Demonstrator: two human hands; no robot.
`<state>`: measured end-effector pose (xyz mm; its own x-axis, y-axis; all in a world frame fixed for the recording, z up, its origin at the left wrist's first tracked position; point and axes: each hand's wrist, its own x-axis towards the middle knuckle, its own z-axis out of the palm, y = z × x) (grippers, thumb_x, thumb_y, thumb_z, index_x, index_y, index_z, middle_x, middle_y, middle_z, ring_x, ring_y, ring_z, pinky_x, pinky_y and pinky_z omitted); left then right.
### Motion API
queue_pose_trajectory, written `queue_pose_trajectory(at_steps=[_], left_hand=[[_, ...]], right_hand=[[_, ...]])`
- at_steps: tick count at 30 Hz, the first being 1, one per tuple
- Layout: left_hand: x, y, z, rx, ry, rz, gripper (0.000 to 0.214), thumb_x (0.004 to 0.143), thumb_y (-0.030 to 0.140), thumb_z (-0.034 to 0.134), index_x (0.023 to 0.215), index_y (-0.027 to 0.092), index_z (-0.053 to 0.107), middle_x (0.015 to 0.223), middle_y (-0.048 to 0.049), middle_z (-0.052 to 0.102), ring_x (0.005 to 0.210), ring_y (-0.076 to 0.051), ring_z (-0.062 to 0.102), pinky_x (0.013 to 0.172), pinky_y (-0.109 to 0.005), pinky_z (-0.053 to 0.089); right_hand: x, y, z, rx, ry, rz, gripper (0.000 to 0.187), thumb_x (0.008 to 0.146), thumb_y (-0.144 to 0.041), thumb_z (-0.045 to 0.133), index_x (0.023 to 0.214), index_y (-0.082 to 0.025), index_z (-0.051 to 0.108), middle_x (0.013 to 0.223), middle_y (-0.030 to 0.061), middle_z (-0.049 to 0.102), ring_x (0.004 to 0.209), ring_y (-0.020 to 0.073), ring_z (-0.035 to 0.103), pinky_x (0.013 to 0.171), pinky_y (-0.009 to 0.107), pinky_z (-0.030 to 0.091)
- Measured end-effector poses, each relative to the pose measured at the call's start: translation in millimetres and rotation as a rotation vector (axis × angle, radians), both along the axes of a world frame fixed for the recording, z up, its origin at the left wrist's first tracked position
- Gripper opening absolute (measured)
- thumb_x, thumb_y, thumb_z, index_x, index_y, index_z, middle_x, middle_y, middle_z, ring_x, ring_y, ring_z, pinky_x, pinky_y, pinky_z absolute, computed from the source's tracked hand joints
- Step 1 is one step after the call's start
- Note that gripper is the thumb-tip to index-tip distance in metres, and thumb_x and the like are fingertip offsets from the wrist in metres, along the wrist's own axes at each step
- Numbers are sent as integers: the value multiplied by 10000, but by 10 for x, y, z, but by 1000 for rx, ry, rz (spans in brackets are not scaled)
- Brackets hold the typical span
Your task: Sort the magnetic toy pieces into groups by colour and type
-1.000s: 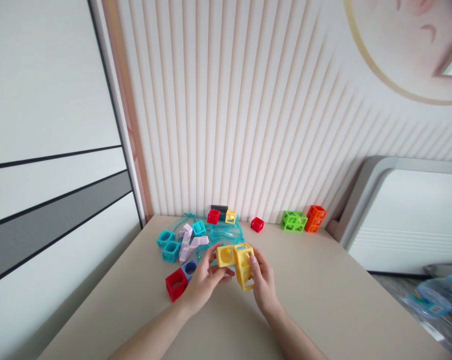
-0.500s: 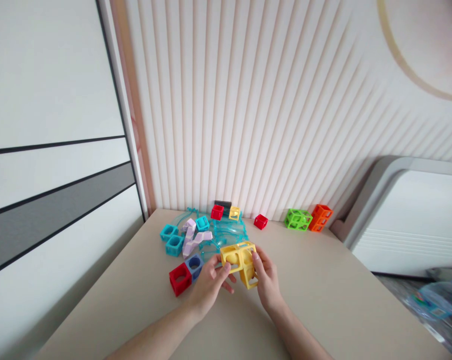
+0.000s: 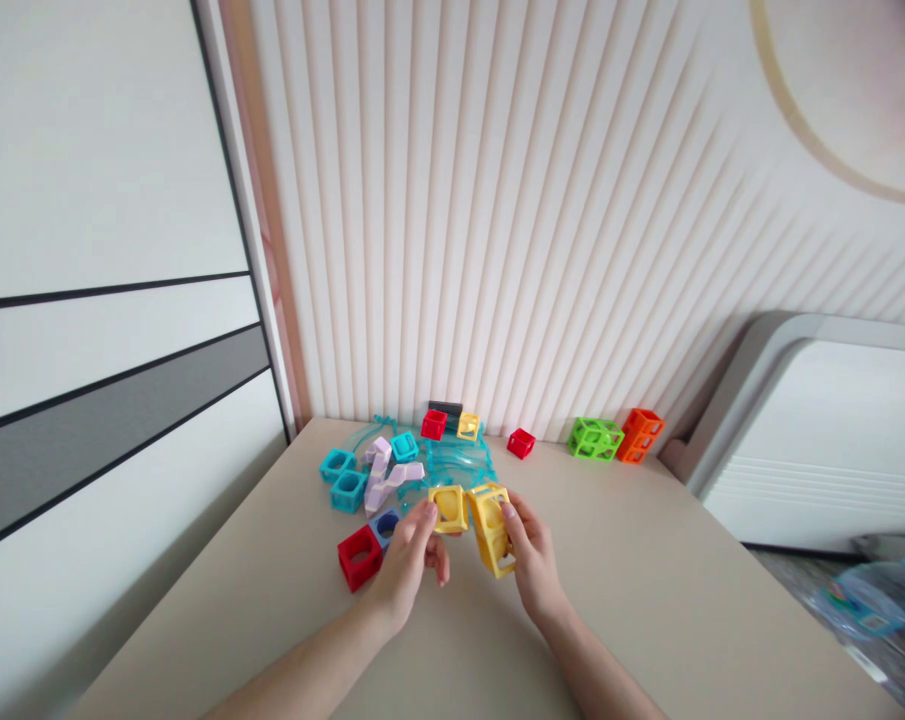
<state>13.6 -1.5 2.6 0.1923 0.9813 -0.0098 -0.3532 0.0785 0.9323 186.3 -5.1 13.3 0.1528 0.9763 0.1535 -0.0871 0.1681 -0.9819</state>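
Between the thumb and fingers of my left hand (image 3: 407,562) is a single yellow cube block (image 3: 449,510) with round openings. My right hand (image 3: 533,545) grips a taller yellow double block (image 3: 491,530), thumb on its near side. A narrow gap shows between the two yellow pieces. Beside my left hand, a red cube block (image 3: 360,558) and a blue cube block (image 3: 386,526) touch each other on the table; my fingers partly cover the blue one.
Behind my hands lie turquoise cubes (image 3: 348,491), a lilac angled piece (image 3: 381,485) and clear turquoise track pieces (image 3: 459,460). Along the ribbed wall (image 3: 452,200) stand a small red cube (image 3: 521,443), a green block (image 3: 596,439) and an orange block (image 3: 640,436).
The joined yellow piece has come apart. My left hand has moved slightly left with the single cube, while my right hand stays in place with the double block.
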Motion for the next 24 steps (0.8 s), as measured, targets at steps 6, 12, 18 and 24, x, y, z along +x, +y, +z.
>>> queue_pose_trajectory(at_steps=[6, 12, 18, 24], left_hand=[[0, -18, -11, 9, -31, 26, 550, 884, 685, 567, 1127, 194, 610, 660, 57, 553, 431, -72, 464, 389, -177, 375], [-16, -43, 19, 17, -22, 62, 691, 863, 687, 593, 1364, 212, 555, 729, 36, 560, 502, -86, 458, 402, -182, 397], [-25, -15, 1, 18, 101, 64, 654, 833, 726, 582, 1133, 160, 711, 670, 30, 513, 482, -74, 392, 384, -171, 320], [-12, -20, 43, 38, 155, 36, 672, 858, 756, 518, 1026, 138, 723, 599, 42, 433, 501, -92, 366, 408, -182, 294]], right_hand=[[2, 8, -27, -43, 71, 9, 584, 820, -669, 693, 1098, -157, 736, 747, 31, 707, 602, 153, 582, 512, 219, 440], [60, 42, -67, -51, 171, 21, 516, 847, -653, 674, 1097, -206, 726, 789, 24, 711, 612, 152, 596, 510, 215, 449], [46, 11, -52, -36, 88, 41, 540, 835, -660, 687, 1111, -198, 728, 790, 25, 714, 632, 152, 617, 541, 218, 477], [-21, -7, -37, -24, 53, 118, 540, 836, -656, 694, 1112, -193, 725, 866, 46, 740, 623, 140, 600, 512, 219, 462]])
